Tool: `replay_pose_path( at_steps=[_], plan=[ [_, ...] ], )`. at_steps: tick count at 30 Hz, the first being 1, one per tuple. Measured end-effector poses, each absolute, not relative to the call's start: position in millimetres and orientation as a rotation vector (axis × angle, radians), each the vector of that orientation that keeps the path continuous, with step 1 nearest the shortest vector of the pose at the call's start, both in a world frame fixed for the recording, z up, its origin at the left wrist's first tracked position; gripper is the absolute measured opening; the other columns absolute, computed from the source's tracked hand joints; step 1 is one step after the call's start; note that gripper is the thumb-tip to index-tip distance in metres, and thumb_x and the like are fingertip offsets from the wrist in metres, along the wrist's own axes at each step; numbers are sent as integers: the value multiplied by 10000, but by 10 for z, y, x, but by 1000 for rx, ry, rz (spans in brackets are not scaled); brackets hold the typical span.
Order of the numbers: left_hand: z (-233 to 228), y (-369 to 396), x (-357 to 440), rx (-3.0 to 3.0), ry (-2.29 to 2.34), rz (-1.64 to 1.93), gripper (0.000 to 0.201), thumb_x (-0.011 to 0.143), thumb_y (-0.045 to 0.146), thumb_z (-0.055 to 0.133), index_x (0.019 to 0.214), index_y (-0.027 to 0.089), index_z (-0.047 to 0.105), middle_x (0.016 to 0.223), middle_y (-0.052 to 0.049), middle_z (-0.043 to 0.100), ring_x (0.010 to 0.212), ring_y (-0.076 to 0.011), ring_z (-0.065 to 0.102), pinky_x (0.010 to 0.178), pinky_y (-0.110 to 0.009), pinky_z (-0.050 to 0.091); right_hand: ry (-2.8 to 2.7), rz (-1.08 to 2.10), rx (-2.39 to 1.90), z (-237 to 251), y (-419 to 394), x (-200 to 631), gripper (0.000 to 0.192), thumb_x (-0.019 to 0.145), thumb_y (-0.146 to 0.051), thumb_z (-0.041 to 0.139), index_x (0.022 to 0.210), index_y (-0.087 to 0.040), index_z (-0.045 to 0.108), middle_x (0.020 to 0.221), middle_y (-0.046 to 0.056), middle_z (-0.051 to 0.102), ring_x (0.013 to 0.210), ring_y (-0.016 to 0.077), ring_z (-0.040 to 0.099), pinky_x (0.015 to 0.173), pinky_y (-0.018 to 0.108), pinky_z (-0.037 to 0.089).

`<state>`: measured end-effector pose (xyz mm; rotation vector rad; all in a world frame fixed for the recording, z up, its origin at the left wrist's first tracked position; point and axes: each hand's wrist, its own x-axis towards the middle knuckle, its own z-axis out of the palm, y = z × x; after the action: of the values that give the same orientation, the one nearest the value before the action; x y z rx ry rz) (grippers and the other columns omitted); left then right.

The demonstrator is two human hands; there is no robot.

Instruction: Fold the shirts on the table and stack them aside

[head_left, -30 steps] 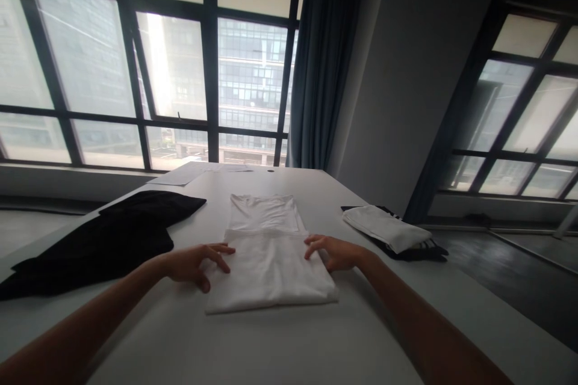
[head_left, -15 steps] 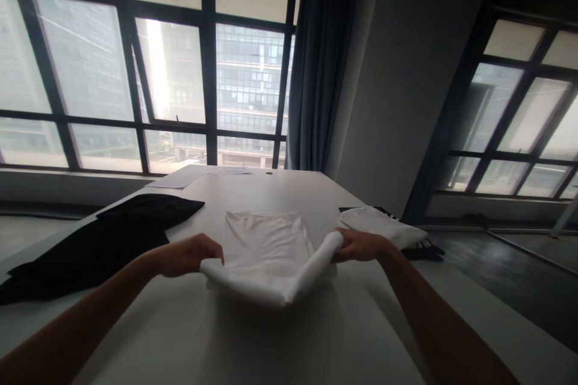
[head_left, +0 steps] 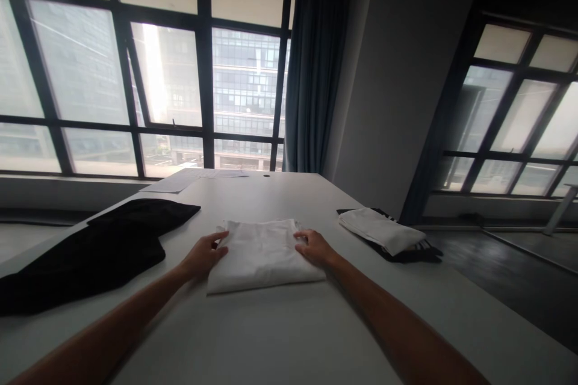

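Papers (head_left: 170,182): they lie flat toward the far end of the table (head_left: 253,343).
Curtain (head_left: 311,84): blue, it hangs beside the large window (head_left: 244,87).
Pillar (head_left: 397,84): grey, it stands between curtain and second window (head_left: 524,114).

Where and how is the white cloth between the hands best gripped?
Probably by both side edges near the far end, coming from left and right: the folded white cloth lies flat and wide, the left hand and right hand flanking it.

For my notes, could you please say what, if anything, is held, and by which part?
The left hand and right hand touch the middle white cloth at its sides, near the far corners; whether they grip cannot be told.
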<state>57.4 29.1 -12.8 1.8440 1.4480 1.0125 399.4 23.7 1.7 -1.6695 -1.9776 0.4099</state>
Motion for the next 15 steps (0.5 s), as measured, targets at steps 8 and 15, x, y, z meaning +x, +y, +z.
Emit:
replay_pose_path(
  at_steps=[8,15],
  plan=[
    [-130,339,630,1983,1381,1287,655,805,426,564,1391,139,515,1514,-129,425,1085,-288,643,842,-385,575,-1884,109,-1499,-15,391,3922,474,848,-194,463,1288,-91,606,1394,137,532,1290,211,486,1129,305,318],
    [-236,296,670,2493,1521,1010,558,951,460,353,1370,140,537,1510,-105,429,1396,-286,378,1144,-491,332,-2120,34,-1656,-18,193,3740,546,962,-388,385,1389,-70,506,1493,177,416,1390,263,364,1156,382,261]
  ],
)
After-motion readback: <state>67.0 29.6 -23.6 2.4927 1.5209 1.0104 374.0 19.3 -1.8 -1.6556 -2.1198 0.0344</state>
